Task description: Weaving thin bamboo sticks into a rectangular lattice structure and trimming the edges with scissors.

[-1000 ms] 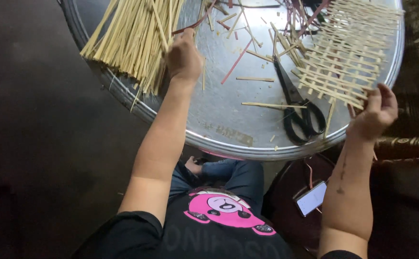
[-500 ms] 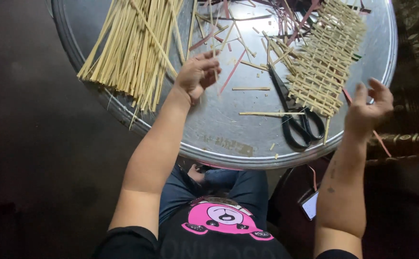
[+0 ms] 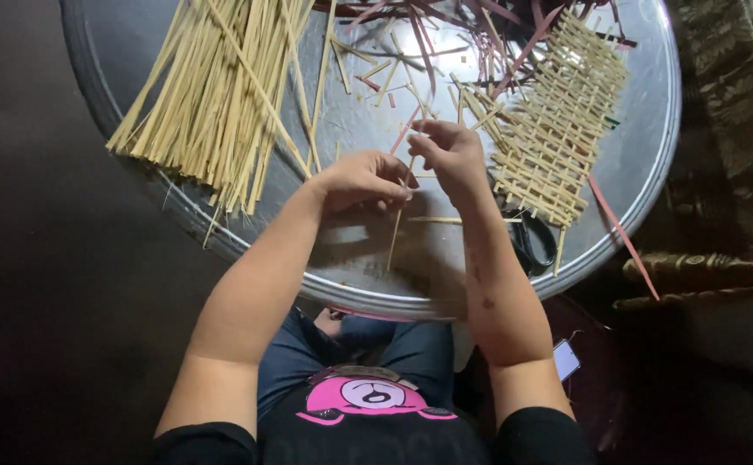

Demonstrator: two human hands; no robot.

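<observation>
While both hands meet above the round metal tray [image 3: 644,207], left hand [image 3: 361,181] and right hand [image 3: 450,153] pinching one thin pale strip [image 3: 396,231], woven mat [image 3: 557,120] just right, loose strip bundle [image 3: 213,86] left.

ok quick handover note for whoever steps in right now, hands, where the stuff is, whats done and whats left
Left hand and right hand: both pinch one thin bamboo strip above the round metal tray.
Woven mat: on the tray's right side, partly woven, loose strip ends sticking out.
Bundle of plain strips: tray's left side.
Scissors: under the right forearm, by the mat.
Reddish strips: far edge.
Done: part of the mat. Left: the held strip is not yet in the weave.
</observation>
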